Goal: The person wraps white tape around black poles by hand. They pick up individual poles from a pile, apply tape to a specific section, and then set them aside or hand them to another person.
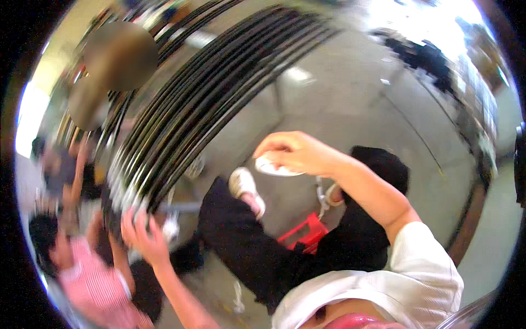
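A row of long, dark, slender rods [219, 71] slants from the upper middle down to the left, their pale ends blurred. At these ends is my left hand [145, 238], its fingers raised and apart; whether they press on a rod I cannot tell. My right hand [298, 153] is closed on a white rounded thing [276, 166], perhaps a wad of cloth, held over the floor in front of my knees. Its exact kind is too blurred to make out.
A red plastic stool or crate [304, 233] shows between my legs. At the left sits a person in a pink striped shirt [98, 274] with arms toward the rod ends; another person is farther back. Dark items [422, 57] hang on a rack at upper right.
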{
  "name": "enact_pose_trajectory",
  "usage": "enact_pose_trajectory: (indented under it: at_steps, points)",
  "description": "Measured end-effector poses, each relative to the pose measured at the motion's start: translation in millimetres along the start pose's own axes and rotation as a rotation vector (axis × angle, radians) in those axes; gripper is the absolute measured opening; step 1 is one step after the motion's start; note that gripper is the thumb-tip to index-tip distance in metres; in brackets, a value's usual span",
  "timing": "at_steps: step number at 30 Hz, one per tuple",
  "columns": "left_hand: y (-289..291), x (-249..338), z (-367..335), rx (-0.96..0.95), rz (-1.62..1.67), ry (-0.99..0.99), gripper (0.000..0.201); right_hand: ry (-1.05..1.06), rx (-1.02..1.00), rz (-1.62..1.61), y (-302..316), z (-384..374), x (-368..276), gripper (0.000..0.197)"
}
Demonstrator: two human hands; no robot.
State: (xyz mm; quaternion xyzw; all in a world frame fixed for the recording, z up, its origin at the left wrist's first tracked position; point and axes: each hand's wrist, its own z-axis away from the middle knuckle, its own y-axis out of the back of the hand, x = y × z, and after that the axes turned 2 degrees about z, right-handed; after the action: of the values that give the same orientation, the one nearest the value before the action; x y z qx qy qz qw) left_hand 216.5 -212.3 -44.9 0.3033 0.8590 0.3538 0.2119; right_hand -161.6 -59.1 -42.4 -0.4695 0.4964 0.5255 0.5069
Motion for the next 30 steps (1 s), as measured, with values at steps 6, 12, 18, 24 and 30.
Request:
enact_pose_trajectory:
  at_steps: [6,12,18,24,30]
  points:
    - [2.4,90.4,20.8,-0.068,0.162,-0.063,0.014,0.02,0.555,-0.356,95.3,108.6,-4.3,0.026]
    - [15.7,146.6,0.4,-0.042,0.292,-0.158,0.016,0.013,1.243,-0.255,170.7,255.4,51.2,0.023]
    - [15.8,159.9,-4.4,-0.149,0.217,-0.149,0.007,0.188,1.764,-0.81,222.4,403.1,133.8,0.053]
    - [15.5,176.1,-7.3,-0.198,0.243,-0.224,0.008,0.266,1.906,-0.79,275.9,476.3,136.9,0.074]
    - [-4.3,154.4,14.7,-0.301,0.312,-0.214,0.009,0.257,1.794,-0.705,320.8,469.6,127.3,0.06]
